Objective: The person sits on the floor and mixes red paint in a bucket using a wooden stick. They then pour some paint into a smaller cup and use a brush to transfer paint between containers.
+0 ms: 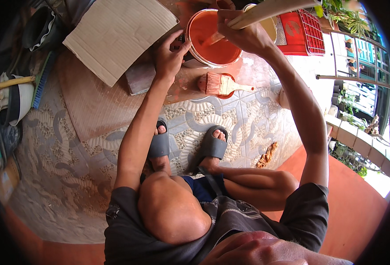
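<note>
Long pale rigid stick (274, 12), tip in orange-red paint (203, 32); likely light, stiff, slippery at wet end; take clean upper shaft. Right hand (249, 37) clenched round it; left hand (169, 59) at rim, grip unclear. Round pale-rimmed paint bucket (199, 62) back from brown flat board's (93, 110) near edge.

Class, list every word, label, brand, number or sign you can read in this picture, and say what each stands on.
No text can be read anywhere.
Crate: pale round mark on its red side; any lettering is too blurred.
Shirt: pale print across the front, too small and creased.
Left sleeve: small pale mark, too small.
Bucket, stick, brush, cardboard: no legible text.
</note>
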The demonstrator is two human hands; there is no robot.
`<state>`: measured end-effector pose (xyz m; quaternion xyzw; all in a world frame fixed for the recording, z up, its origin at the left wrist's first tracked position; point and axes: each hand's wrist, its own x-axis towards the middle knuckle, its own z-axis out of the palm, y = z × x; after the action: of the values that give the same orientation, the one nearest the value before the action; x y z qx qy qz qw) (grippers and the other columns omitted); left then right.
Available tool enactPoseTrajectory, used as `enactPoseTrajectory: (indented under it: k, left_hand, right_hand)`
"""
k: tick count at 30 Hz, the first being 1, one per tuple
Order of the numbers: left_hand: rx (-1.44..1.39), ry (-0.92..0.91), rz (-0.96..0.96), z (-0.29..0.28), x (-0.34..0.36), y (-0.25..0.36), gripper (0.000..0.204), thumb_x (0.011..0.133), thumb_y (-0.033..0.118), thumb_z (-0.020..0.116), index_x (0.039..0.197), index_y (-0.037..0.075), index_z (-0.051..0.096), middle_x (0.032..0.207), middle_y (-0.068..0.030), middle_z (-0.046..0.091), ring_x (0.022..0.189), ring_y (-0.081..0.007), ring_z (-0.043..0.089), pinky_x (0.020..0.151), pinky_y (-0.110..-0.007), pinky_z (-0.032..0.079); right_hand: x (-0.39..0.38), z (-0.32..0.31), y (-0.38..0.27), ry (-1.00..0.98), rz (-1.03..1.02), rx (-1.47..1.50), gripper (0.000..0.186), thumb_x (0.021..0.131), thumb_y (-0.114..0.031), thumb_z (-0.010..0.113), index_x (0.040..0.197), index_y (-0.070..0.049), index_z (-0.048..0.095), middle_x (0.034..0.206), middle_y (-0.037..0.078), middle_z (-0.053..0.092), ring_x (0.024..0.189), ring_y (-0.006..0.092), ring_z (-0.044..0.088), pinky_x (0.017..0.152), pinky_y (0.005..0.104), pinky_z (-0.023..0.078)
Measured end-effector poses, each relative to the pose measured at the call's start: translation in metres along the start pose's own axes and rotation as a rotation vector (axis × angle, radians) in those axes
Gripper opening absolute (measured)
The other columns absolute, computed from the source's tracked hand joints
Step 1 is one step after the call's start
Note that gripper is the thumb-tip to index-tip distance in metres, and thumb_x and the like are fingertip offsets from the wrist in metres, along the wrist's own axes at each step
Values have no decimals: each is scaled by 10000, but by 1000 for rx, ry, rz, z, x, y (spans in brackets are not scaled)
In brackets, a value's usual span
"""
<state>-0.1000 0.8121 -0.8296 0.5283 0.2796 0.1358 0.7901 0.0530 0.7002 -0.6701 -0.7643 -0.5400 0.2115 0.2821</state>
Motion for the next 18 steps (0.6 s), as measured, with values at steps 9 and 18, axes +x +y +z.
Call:
enactPoseTrajectory:
  k: [9,18]
  left_hand:
    - [2,-17,-4,-2,0,0,498,881,270,778,1321,97,620,929,-2,647,773,-73,600,580,-227,490]
    - [29,-44,-38,-1,-2,3,495,915,265,740,1356,103,584,963,22,656,822,-64,606,618,-219,482]
  right_hand:
    - [1,13,-2,22,267,-424,164,939,-176,562,942,-57,675,758,110,702,709,236,726,677,361,585]
    - [-2,5,14,150,16,-348,120,924,-144,570,854,-49,553,828,70,541,719,187,566,604,331,473]
